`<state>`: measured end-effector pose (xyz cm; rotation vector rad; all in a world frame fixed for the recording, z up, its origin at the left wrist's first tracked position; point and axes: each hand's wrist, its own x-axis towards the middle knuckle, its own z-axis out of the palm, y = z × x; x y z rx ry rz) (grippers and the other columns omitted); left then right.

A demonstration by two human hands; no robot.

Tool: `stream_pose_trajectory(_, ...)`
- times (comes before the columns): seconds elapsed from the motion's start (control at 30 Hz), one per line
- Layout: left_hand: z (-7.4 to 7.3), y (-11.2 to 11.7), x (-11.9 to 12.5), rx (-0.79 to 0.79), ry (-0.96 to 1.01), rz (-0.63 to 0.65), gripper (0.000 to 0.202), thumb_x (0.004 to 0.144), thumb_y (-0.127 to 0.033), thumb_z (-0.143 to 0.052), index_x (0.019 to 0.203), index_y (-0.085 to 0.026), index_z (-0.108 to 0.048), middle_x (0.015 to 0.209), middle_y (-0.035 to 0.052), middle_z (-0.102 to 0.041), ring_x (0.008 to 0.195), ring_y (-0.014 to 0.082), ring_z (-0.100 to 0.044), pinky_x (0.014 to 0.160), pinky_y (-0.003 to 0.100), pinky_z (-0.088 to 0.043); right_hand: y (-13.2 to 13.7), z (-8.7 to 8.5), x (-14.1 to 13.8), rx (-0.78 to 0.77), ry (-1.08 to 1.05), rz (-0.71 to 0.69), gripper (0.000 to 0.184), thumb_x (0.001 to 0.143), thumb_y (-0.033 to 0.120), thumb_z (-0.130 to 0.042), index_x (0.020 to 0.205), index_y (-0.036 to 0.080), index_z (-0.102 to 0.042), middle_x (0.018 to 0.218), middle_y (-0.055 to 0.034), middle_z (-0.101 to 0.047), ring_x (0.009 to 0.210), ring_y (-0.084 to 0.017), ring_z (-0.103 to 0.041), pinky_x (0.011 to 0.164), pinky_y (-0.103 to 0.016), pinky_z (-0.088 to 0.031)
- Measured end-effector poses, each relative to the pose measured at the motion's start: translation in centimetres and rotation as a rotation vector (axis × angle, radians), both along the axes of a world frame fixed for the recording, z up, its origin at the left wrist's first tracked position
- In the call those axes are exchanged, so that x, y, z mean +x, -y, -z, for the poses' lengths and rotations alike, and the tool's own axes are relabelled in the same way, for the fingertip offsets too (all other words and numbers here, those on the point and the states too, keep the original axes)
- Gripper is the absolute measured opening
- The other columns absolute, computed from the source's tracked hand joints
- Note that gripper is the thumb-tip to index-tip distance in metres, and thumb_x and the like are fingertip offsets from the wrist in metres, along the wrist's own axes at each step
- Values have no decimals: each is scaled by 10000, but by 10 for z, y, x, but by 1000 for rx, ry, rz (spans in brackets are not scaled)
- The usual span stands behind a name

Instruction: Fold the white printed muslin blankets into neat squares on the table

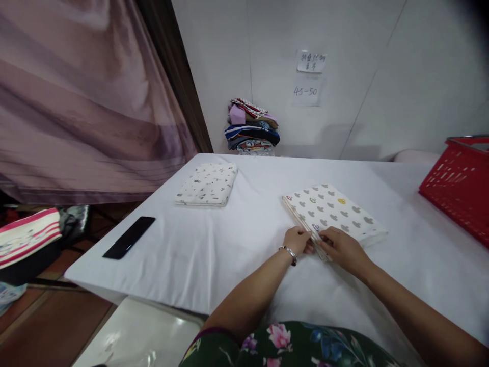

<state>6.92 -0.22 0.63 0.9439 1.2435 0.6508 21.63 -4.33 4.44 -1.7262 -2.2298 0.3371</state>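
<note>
A folded white cloth printed with grey hearts (333,211) lies on the white table (244,244) in front of me. My left hand (297,239), with a bracelet at the wrist, pinches the cloth's near corner edge. My right hand (342,248) is closed on the same near edge just to the right, fingers pressed onto the fold. A second folded white cloth with small dark prints (207,184) rests farther left on the table, apart from both hands.
A black phone (129,237) lies near the table's left edge. A stack of folded coloured clothes (252,127) sits at the back by the wall. A red plastic basket (460,183) stands at the right. A purple curtain (84,102) hangs at the left.
</note>
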Motion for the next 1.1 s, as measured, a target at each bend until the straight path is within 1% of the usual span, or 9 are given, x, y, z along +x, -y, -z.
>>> stream_pose_trajectory(0.13,4,3,1,-10,44,27,161,820,-264,-555,737,-126,-557,522,-14,-595,446,105,-585,451,203,-486,0,-2,-5,-21,62,10,281,872,391,-381,826,212,-592,827,-34,-591,746,-156,-552,577,-238,-354)
stream_pose_trajectory(0.27,4,5,0,-34,49,29,194,811,-320,-572,769,-132,-588,576,3,-643,513,114,-621,515,209,-506,-3,-2,-6,-35,128,1,235,864,288,-374,830,205,-591,817,-32,-587,742,-147,-545,590,-235,-332)
stream_pose_trajectory(0.33,4,5,-1,-42,60,24,193,809,-321,-575,777,-132,-596,597,10,-656,538,119,-631,530,213,-509,-4,-1,-5,-34,128,2,226,858,257,-372,839,200,-590,814,-32,-586,753,-148,-545,610,-239,-335)
stream_pose_trajectory(0.47,3,7,1,-48,79,21,156,806,-274,-574,759,-126,-590,575,6,-641,508,110,-615,504,207,-500,-4,0,-4,-22,82,10,232,866,282,-371,859,197,-587,821,-30,-581,758,-151,-546,630,-248,-344)
stream_pose_trajectory(0.63,-2,9,4,11,44,-16,101,799,-212,-546,743,-132,-574,488,-30,-572,429,91,-566,425,180,-465,-1,-1,-4,0,45,-5,222,865,288,-382,841,205,-586,806,-23,-576,727,-143,-543,622,-245,-347)
stream_pose_trajectory(0.8,-3,11,5,24,20,-43,58,768,-190,-546,747,-140,-566,499,-37,-565,418,83,-558,394,158,-442,2,-2,-8,-22,55,-3,220,867,263,-370,832,202,-578,817,-24,-570,734,-140,-542,616,-242,-339)
stream_pose_trajectory(0.9,-4,12,4,13,33,-35,56,761,-165,-534,720,-136,-556,487,-38,-552,407,81,-550,393,160,-437,4,-2,-11,-39,87,21,208,871,284,-378,860,207,-571,847,-22,-562,739,-139,-541,597,-241,-328)
stream_pose_trajectory(1.03,-4,12,4,5,52,-41,72,759,-141,-518,692,-138,-544,463,-44,-529,385,79,-526,380,166,-418,9,-3,-16,-41,198,39,202,858,352,-428,929,213,-555,917,-36,-555,787,-164,-543,537,-238,-295)
stream_pose_trajectory(1.1,-3,11,4,5,59,-48,77,761,-138,-509,689,-142,-539,462,-46,-521,373,80,-512,369,171,-405,11,-3,-18,-27,253,36,198,860,332,-425,959,211,-546,929,-47,-552,801,-172,-543,521,-237,-284)
